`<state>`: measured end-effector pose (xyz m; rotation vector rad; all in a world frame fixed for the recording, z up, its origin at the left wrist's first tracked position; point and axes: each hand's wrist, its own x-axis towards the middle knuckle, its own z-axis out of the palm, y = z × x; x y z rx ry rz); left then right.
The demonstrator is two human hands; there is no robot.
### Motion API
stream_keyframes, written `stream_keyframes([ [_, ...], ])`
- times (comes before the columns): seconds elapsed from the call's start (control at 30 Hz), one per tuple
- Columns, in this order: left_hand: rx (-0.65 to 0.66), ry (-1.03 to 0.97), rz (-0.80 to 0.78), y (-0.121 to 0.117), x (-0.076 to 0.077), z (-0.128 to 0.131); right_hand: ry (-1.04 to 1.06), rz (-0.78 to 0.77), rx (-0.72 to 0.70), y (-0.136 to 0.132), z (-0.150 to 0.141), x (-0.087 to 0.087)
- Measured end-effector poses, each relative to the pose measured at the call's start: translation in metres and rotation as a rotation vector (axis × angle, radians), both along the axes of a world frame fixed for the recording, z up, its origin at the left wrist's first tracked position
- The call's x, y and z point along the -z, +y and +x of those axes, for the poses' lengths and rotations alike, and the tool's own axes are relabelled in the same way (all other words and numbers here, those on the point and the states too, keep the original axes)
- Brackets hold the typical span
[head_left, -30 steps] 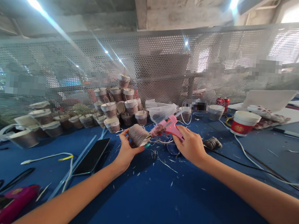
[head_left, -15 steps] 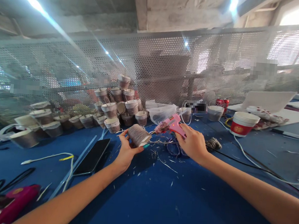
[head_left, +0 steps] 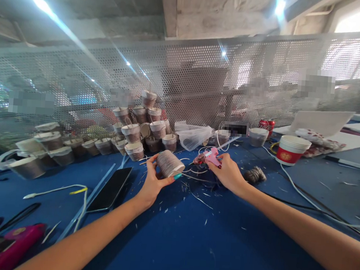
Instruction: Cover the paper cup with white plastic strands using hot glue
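My left hand (head_left: 151, 183) is closed round a small paper cup wrapped in grey-brown twine (head_left: 169, 164), held on its side above the blue table (head_left: 190, 244). My right hand (head_left: 227, 172) grips a pink hot glue gun (head_left: 211, 157), now low near the table top, its nozzle pointing left towards the cup with a gap between them. Loose twine strands and white scraps (head_left: 195, 180) lie under both hands.
A pile of wrapped cups (head_left: 140, 125) stands against the perforated metal screen (head_left: 187, 77). A black phone (head_left: 111, 190), scissors (head_left: 3, 223) and a magenta tool (head_left: 18, 241) lie at left. A red-and-white cup stack (head_left: 289, 150), a twine ball (head_left: 256, 174), cables and a plastic bag (head_left: 194, 136) are at right.
My right hand has lowered the glue gun away from the cup, down towards the table. My left hand has tipped the cup slightly, keeping it in place.
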<state>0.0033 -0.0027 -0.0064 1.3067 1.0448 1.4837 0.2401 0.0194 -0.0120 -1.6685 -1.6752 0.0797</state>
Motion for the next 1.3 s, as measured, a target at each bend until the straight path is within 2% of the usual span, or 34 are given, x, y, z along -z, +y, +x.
stream_keyframes([
  [0.1, -0.016, 0.047, 0.037, 0.001, 0.0, -0.001, -0.084, 0.231, -0.006, -0.009, -0.007, -0.007],
  [0.17, -0.018, 0.068, 0.044, 0.003, 0.001, -0.001, -0.116, 0.322, -0.134, -0.019, -0.013, -0.014],
  [0.2, -0.018, 0.074, 0.039, 0.003, 0.002, -0.002, -0.112, 0.315, -0.24, -0.025, -0.016, -0.018],
  [0.27, -0.019, 0.08, 0.026, 0.005, 0.004, -0.002, -0.092, 0.236, -0.457, -0.035, -0.022, -0.021],
  [0.33, -0.021, 0.091, 0.026, 0.005, 0.005, -0.003, -0.049, 0.127, -0.614, -0.042, -0.028, -0.021],
  [0.4, -0.021, 0.11, 0.037, 0.005, 0.006, -0.003, 0.051, -0.01, -0.727, -0.044, -0.033, -0.018],
  [0.47, -0.016, 0.133, 0.046, 0.004, 0.006, -0.004, 0.218, -0.171, -0.831, -0.043, -0.035, -0.014],
  [0.53, 0.005, 0.164, 0.046, 0.003, 0.006, -0.003, 0.401, -0.268, -0.892, -0.04, -0.035, -0.012],
  [0.63, 0.058, 0.21, 0.048, 0.001, 0.004, 0.0, 0.611, -0.245, -0.844, -0.036, -0.033, -0.012],
  [0.77, 0.126, 0.234, 0.053, -0.003, 0.0, 0.004, 0.743, -0.188, -0.743, -0.031, -0.031, -0.015],
  [1.17, 0.292, 0.228, 0.082, 0.0, 0.004, -0.001, 0.73, -0.163, -0.669, -0.026, -0.036, -0.005],
  [1.3, 0.301, 0.226, 0.063, -0.001, 0.002, 0.0, 0.709, -0.171, -0.68, -0.025, -0.035, -0.004],
])
